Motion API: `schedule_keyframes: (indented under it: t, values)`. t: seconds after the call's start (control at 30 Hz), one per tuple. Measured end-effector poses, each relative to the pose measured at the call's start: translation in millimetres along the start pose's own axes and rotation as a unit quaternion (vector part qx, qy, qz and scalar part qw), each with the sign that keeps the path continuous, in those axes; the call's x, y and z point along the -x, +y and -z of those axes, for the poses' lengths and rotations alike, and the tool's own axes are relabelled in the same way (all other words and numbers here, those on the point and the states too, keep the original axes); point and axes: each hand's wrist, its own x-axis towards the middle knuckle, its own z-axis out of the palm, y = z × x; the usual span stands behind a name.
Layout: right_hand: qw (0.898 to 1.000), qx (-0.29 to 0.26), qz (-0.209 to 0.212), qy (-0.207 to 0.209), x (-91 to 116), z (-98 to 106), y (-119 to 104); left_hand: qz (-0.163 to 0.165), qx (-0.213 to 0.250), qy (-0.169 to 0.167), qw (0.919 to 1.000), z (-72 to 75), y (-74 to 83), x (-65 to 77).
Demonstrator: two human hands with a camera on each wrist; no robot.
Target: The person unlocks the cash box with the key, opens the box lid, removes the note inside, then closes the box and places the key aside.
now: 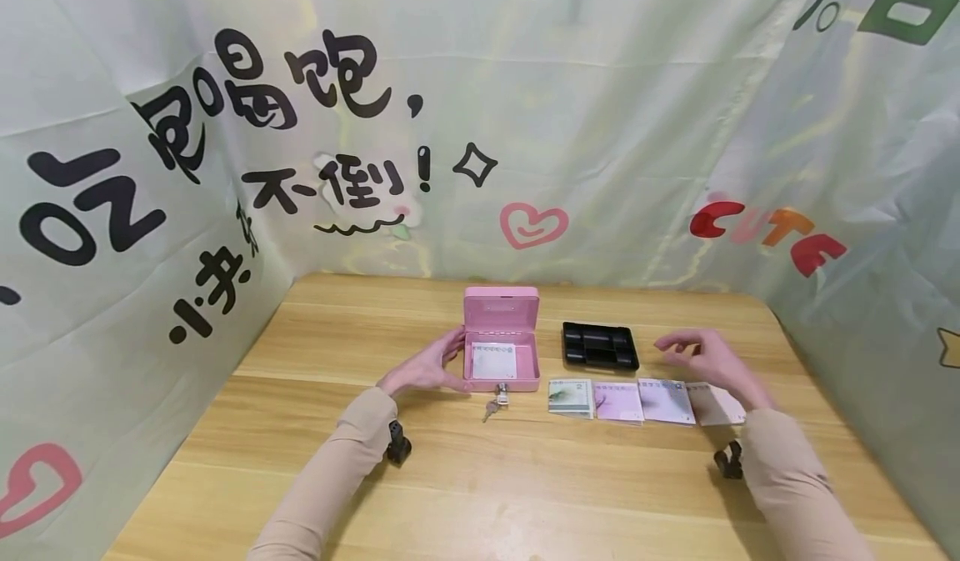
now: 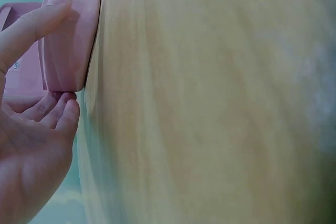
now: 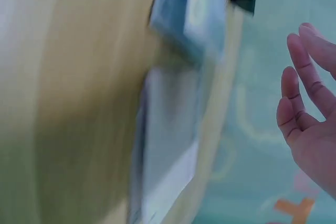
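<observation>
A small pink cash box (image 1: 525,383) stands on the table with its lid (image 1: 501,311) raised. Pale banknotes (image 1: 493,362) lie inside it. My left hand (image 1: 422,369) grips the box at its left end, the thumb (image 2: 37,27) against the front face and the fingertips (image 2: 65,111) at the side. Above the rightmost pile of pale banknotes (image 1: 718,405) hovers my right hand (image 1: 708,359), fingers loosely bent and nothing between them. In the right wrist view that hand (image 3: 315,129) is apart from the blurred piles.
Left of that pile run a purplish stack (image 1: 667,403), a pink stack (image 1: 618,403) and a greenish stack (image 1: 570,399) of banknotes. A black compartment tray (image 1: 600,348) lies behind them. A padlock (image 1: 502,393) hangs at the box front, keys (image 1: 491,409) beside it. Printed cloth (image 1: 630,144) encloses the table.
</observation>
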Motion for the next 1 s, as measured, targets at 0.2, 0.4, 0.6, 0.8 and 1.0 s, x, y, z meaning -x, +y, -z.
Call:
schedule_keyframes:
  t: [0.2,0.4,0.6,0.8,1.0]
  values:
    - [0.998,-0.024,0.048,-0.014,-15,-20,-30,0.001,-0.003,-0.001,1.0000,-0.4,-0.3,-0.5]
    - [0.994,-0.024,0.097,-0.032,-32,-47,-61,0.001,0.002,0.001,1.0000,-1.0,-2.5,-2.0]
    - [0.988,-0.032,0.142,-0.059,-49,-71,-91,0.003,0.003,0.001,1.0000,-0.6,-0.7,-0.2]
    - [0.982,-0.046,0.163,-0.085,-62,-93,-114,-0.001,-0.002,0.000,1.0000,0.4,0.7,0.7]
    - [0.975,-0.063,0.180,-0.115,-77,-113,-130,-0.004,0.003,-0.002,1.0000,-0.9,-1.7,-1.0]
